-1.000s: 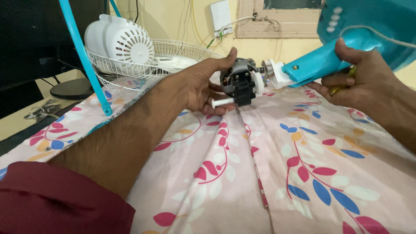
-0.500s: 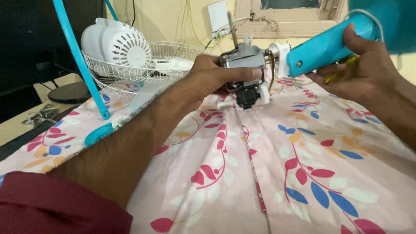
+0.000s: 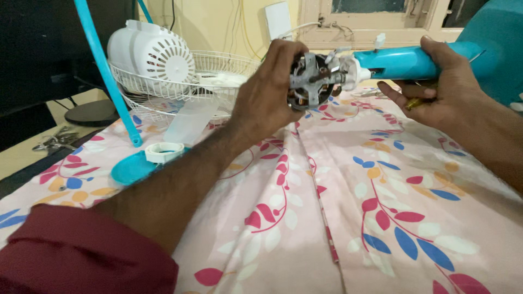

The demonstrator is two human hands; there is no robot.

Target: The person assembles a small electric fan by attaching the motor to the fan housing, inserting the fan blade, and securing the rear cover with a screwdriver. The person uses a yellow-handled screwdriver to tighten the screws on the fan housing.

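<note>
Motor [image 3: 311,81] sits in my left hand [image 3: 269,90], raised above the cloth [image 3: 381,190]; my fingers wrap round its body from the near side, closed firmly on it, and its metal face with the shaft is turned toward me. Just past my left fingertips the motor meets a white joint at the end of the teal neck [image 3: 400,61]. My right hand [image 3: 444,90] cradles that neck from below, thumb laid over the top and fingers half curled beneath, with a small yellowish tool [image 3: 413,102] tucked against them. Behind my left knuckles lie a wire grille [image 3: 218,68] and a white cover [image 3: 150,51]. Below my left wrist, on the cloth, rest a white ring [image 3: 163,152] and a teal cap [image 3: 131,169].
</note>
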